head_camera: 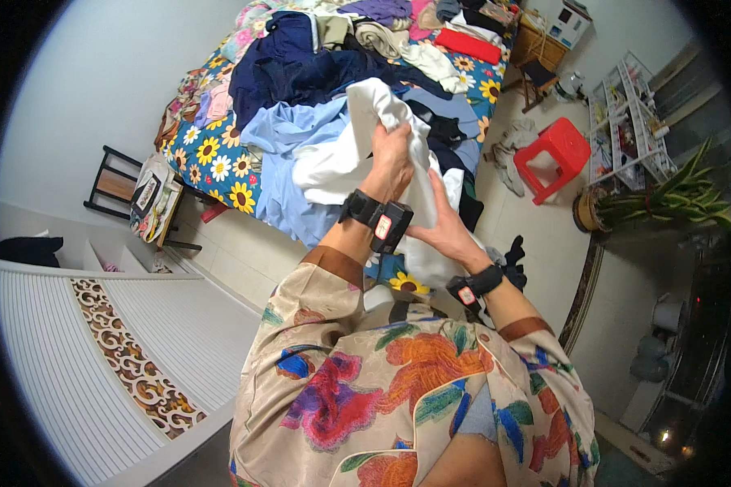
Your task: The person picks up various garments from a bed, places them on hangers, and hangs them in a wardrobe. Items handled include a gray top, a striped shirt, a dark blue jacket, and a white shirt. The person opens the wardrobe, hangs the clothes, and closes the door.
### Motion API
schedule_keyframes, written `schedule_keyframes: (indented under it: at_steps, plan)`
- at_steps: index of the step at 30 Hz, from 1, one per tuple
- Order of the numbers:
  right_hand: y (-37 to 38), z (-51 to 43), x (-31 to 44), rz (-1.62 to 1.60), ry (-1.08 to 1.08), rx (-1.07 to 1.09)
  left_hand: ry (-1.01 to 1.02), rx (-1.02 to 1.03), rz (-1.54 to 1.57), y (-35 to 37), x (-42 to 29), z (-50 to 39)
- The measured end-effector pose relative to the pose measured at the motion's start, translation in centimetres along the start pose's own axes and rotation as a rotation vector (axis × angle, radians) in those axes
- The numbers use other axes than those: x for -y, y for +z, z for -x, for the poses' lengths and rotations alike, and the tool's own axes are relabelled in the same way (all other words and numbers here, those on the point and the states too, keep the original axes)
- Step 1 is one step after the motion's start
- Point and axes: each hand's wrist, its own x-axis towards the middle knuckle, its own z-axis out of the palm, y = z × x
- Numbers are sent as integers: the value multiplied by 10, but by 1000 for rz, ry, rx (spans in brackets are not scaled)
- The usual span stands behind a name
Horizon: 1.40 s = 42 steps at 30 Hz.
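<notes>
A white cloth garment (335,167) hangs bunched in front of me, above the near part of the bed. My left hand (392,152) grips its upper part, with fabric rising beyond the fingers. Lower and to the right, my right hand (448,231) has the fabric between its thumb and fingers; part of the grip is hidden by cloth. Light blue garments (298,207) lie beneath and beside it, some draping over the bed's edge. Dark navy clothes (280,73) are heaped just beyond.
The bed has a sunflower-print sheet (242,196) and more piled clothes, including a folded red cloth (468,46). A chair (158,201) stands left, near a white slatted panel (140,329). On the right are a red plastic stool (554,155), a white rack (627,125) and a potted plant (664,198).
</notes>
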Motion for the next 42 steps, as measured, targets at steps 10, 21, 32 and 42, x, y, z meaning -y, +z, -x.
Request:
schedule_keyframes:
  at_steps: [10, 21, 32, 42]
  plan:
    - [-79, -17, 52, -347, 159, -67, 214, 409, -340, -82, -81, -8]
    - [-91, -34, 96, -827, 283, 2, -232, 889, 292, -63, -49, 47]
    - [-74, -11, 77, -529, 557, 115, -8, 768, -330, 31, -89, 61]
    - [-164, 18, 155, 102, -112, -152, 243, 726, -105, 121, -141, 70]
